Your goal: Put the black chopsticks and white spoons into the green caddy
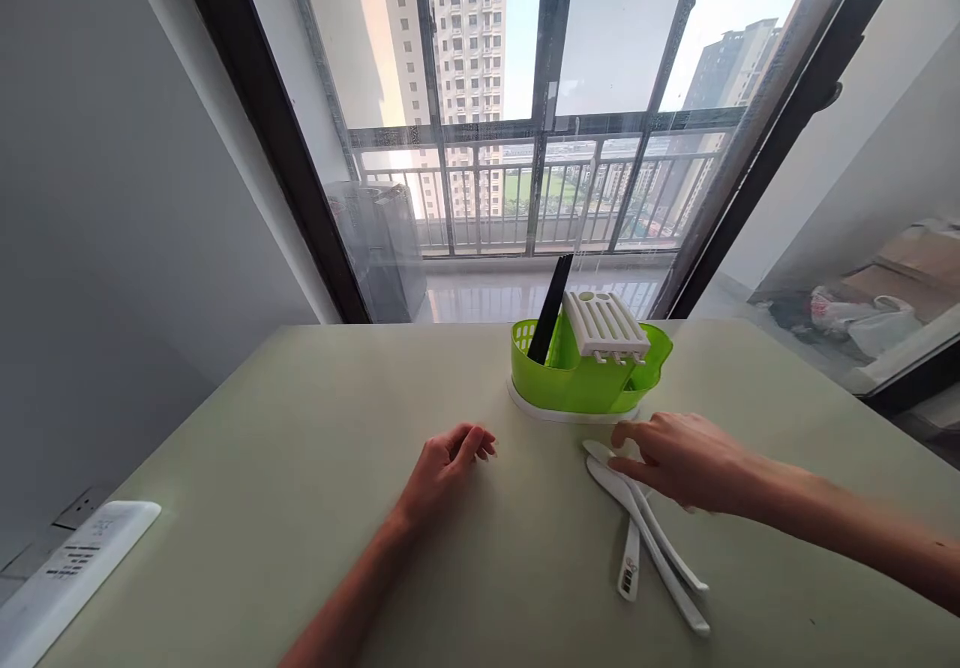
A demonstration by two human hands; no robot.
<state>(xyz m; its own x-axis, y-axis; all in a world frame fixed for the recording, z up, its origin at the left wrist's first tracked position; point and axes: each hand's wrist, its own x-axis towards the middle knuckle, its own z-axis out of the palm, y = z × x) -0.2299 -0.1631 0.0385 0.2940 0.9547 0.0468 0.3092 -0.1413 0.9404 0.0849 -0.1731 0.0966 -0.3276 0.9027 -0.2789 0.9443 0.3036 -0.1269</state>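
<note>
My right hand (679, 463) hovers over the heads of three long-handled white utensils, which look like spoons, its thumb and index finger apart. Whether it touches them I cannot tell; it covers part of their upper ends. The longest white utensil (667, 573) lies across the pile, and one handle bears a barcode sticker (627, 580). Loosely curled and holding nothing, my left hand (454, 453) rests on the table. Beyond the hands stands a green utensil caddy (570, 388) on a white base, topped by a slotted white rack (607, 323). Black chopsticks (551, 308) lean in its left compartment.
The pale green tabletop (300, 468) meets a glass sliding door at its far edge. A white device (90, 568) with printed labels sits at the left edge, close to a wall socket (79, 508). Plastic bags (877, 323) lie off to the right.
</note>
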